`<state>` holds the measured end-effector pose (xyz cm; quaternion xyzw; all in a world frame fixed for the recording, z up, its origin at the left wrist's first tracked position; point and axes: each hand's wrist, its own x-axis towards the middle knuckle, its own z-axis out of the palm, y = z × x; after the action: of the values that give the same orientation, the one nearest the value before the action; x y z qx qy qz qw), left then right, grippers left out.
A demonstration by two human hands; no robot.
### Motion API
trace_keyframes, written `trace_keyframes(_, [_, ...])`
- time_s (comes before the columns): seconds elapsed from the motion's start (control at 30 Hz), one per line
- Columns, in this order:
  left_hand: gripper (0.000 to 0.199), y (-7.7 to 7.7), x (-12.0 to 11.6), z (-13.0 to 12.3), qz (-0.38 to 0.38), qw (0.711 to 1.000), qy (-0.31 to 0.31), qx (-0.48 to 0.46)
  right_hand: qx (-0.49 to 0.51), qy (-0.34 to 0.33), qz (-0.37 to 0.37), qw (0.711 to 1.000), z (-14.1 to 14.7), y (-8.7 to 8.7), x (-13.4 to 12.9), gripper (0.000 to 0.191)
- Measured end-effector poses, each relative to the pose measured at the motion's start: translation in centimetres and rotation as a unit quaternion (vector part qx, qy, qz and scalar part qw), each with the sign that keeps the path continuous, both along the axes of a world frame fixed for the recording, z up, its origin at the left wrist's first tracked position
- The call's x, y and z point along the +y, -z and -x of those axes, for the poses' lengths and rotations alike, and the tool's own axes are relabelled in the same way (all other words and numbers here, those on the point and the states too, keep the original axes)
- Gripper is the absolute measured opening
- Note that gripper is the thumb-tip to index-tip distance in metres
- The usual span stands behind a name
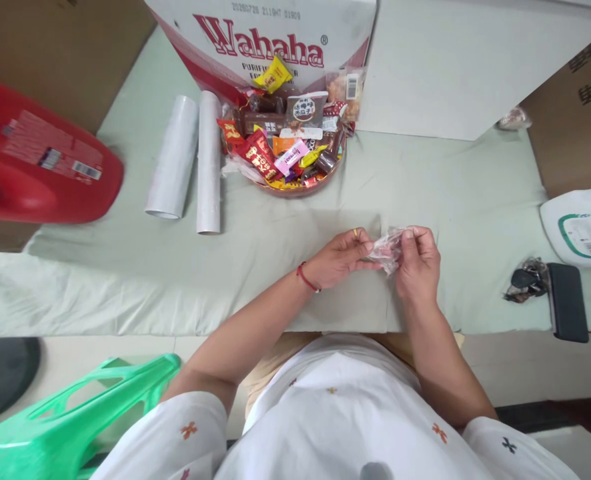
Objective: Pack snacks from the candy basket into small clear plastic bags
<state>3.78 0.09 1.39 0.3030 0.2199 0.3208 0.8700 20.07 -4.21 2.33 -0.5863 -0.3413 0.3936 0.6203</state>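
Between my two hands is a small crinkled clear plastic wrapper [388,251] with something pinkish inside that I cannot make out. My left hand [343,257] pinches its left side between thumb and fingers. On the other side, my right hand [418,261] grips the wrapper's edge with thumb and curled fingers. Both hands are just above the pale green cloth [285,273], near the table's front edge. Beyond them stands a round basket [295,192] heaped with wrapped sweets and snack packets [290,157].
A Wahaha carton [270,40] stands behind the basket. Left are two white rolls [173,160] and a red jug [50,153]. At right lie a black phone [568,301], a dark crumpled bundle [527,280] and a white bottle [583,223]. A green stool [75,407] stands lower left.
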Motion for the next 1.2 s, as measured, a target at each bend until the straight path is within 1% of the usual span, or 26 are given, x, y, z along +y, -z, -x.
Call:
trace_keyframes(0.07, [0.050,0.2,0.1,0.0,0.008,0.999,-0.028,0.015,-0.039,0.011,0.004,0.999,0.1,-0.1,0.1,0.029])
trace_keyframes(0.2, [0.053,0.4,0.6,0.1,0.012,0.995,-0.092,0.045,-0.091,-0.009,0.038,0.995,-0.3,-0.2,0.1,0.030])
trace_keyframes(0.27, [0.051,0.5,0.9,0.2,0.005,0.993,-0.104,0.062,-0.110,-0.014,0.041,0.993,-0.4,-0.3,-0.1,0.031])
trace_keyframes(0.37, [0.043,0.7,1.0,0.3,-0.003,0.991,-0.093,0.096,-0.124,-0.014,0.043,0.991,-0.6,-0.4,-0.1,0.031])
trace_keyframes(0.43, [0.038,0.9,1.0,0.2,-0.014,0.989,-0.088,0.122,-0.105,-0.013,0.046,0.993,-0.6,-0.5,-0.1,0.030])
trace_keyframes(0.47, [0.036,0.9,0.9,0.2,-0.025,0.985,-0.103,0.136,-0.087,-0.008,0.048,0.995,-0.6,-0.6,-0.1,0.030])
trace_keyframes(0.57, [0.035,0.8,0.5,-0.1,-0.066,0.966,-0.179,0.176,-0.026,0.026,0.054,0.998,-0.5,-1.0,0.0,0.032])
trace_keyframes(0.6, [0.033,0.6,0.3,-0.2,-0.072,0.962,-0.192,0.180,-0.008,0.038,0.053,0.998,-0.5,-1.1,0.0,0.033])
trace_keyframes(0.63, [0.031,0.4,0.2,-0.2,-0.066,0.963,-0.191,0.176,0.009,0.045,0.053,0.998,-0.4,-1.3,0.0,0.035])
trace_keyframes(0.7, [0.026,0.0,0.1,-0.2,-0.019,0.976,-0.157,0.148,0.041,0.050,0.053,0.996,-0.1,-1.5,-0.1,0.038])
trace_keyframes(0.77, [0.026,-0.2,0.2,-0.2,0.068,0.989,-0.090,0.096,0.067,0.048,0.050,0.995,0.2,-1.5,-0.1,0.040])
trace_keyframes(0.83, [0.027,-0.2,0.4,-0.1,0.150,0.988,-0.002,0.033,0.076,0.044,0.040,0.995,0.4,-1.4,0.0,0.041])
trace_keyframes(0.87, [0.028,0.0,0.5,0.0,0.179,0.983,0.036,0.006,0.072,0.041,0.034,0.996,0.5,-1.2,0.1,0.041])
trace_keyframes(0.9, [0.027,0.1,0.5,0.0,0.196,0.979,0.058,-0.014,0.062,0.040,0.031,0.997,0.6,-1.0,0.1,0.040])
trace_keyframes(0.93, [0.024,0.3,0.5,0.0,0.202,0.977,0.063,-0.027,0.044,0.041,0.029,0.998,0.6,-0.8,0.1,0.039])
trace_keyframes(1.0, [0.018,0.5,0.4,-0.1,0.191,0.980,0.040,-0.033,-0.011,0.043,0.029,0.999,0.5,-0.3,0.1,0.036])
trace_keyframes(1.03, [0.019,0.5,0.3,-0.1,0.179,0.983,0.030,-0.029,-0.045,0.043,0.029,0.998,0.5,0.0,0.0,0.035])
trace_keyframes(1.07, [0.021,0.5,0.2,-0.1,0.165,0.986,0.025,-0.021,-0.084,0.041,0.030,0.995,0.4,0.3,-0.1,0.034])
trace_keyframes(1.13, [0.028,0.4,-0.1,-0.3,0.139,0.990,0.035,0.006,-0.170,0.033,0.035,0.984,0.3,0.8,-0.4,0.033])
trace_keyframes(1.2, [0.038,0.2,-0.4,-0.4,0.110,0.992,0.053,0.032,-0.258,0.028,0.036,0.965,0.2,1.1,-0.7,0.032])
